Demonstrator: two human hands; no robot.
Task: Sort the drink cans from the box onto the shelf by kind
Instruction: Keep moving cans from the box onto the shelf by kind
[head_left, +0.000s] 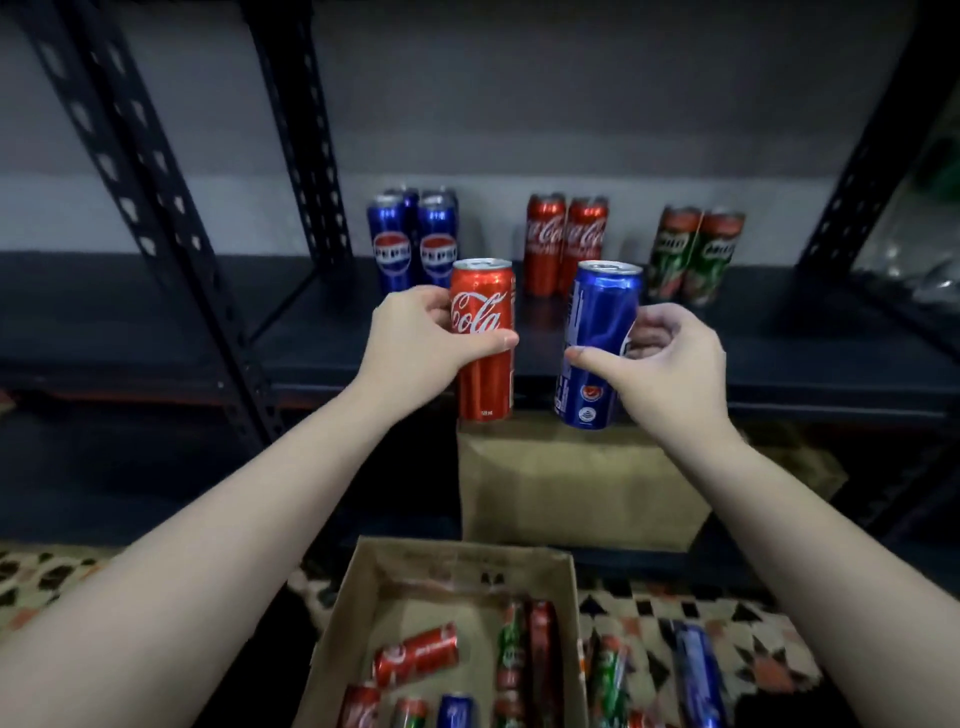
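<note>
Here, shelf (156, 322): dark metal, carrying 3 upright groups along the back: Pepsi cans (413, 244) left, Coca-Cola cans (566, 244) middle, green Milo cans (696, 254) right.
Box (363, 613): open cardboard on the patterned floor, with mixed cans lying inside.
Left hand (410, 343): fingers wrapped around an upright red Coca-Cola can (483, 374), in front of the shelf edge.
Right hand (670, 364): fingers gripping a tilted blue Pepsi can (597, 322).

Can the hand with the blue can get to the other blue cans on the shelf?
Probably, but not straight. The right hand holds the blue can in front of the red cans; the blue cans stand further left, behind the left hand and its red can, so the arms would cross.
</note>
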